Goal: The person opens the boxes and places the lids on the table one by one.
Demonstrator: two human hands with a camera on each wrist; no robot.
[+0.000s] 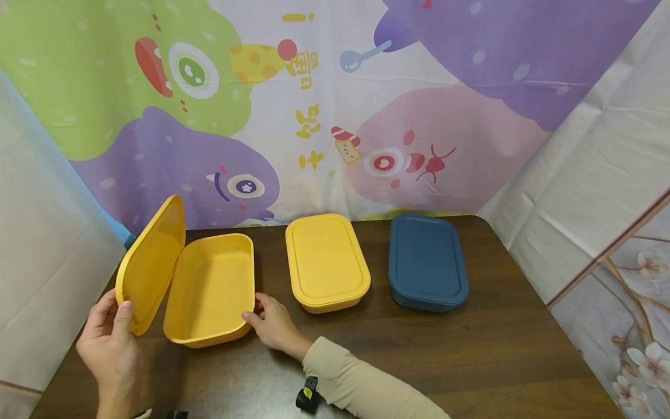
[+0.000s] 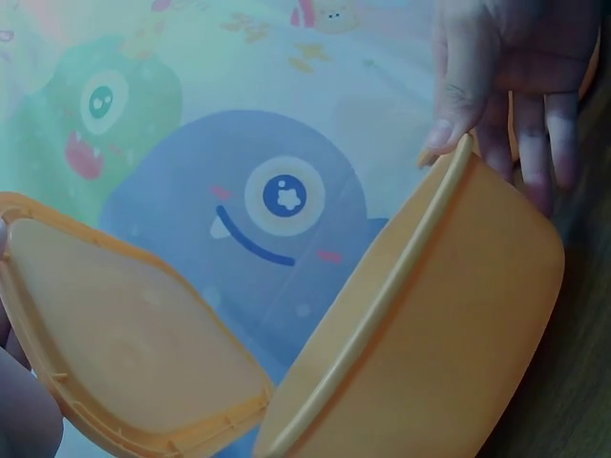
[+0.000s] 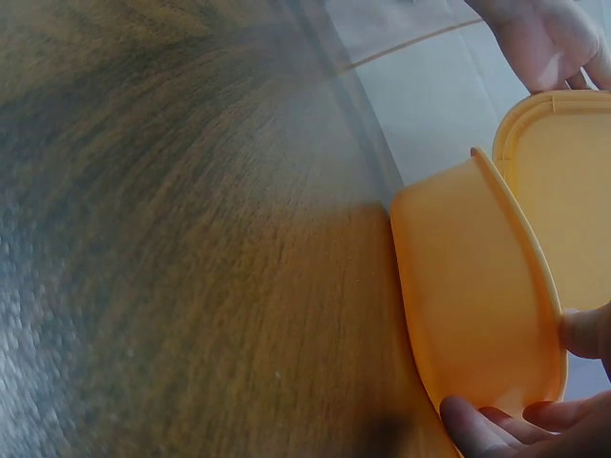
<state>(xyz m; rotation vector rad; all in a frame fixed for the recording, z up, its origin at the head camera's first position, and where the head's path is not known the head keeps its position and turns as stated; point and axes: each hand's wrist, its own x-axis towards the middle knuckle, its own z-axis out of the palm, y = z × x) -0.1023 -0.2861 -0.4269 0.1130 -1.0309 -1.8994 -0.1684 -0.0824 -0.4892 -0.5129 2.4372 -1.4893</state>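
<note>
At the left of the table is a yellow food container (image 1: 214,285), its inside bare to view. My right hand (image 1: 274,326) pinches its near right corner, thumb over the rim and fingers along the outer wall. In my left hand (image 1: 112,340) is the yellow lid (image 1: 154,262), gripped by its near edge between thumb and fingers. The lid stands tilted up along the container's left side, underside facing the container. The left wrist view shows the raised rim around the lid's underside (image 2: 134,334); the right wrist view shows the container's outer wall (image 3: 477,286).
A second yellow container (image 1: 327,259) with its lid on stands to the right of the bare one. Farther right is a lidded dark blue container (image 1: 426,259). Behind the dark wooden table (image 1: 471,361) hangs a cartoon-print curtain (image 1: 314,192).
</note>
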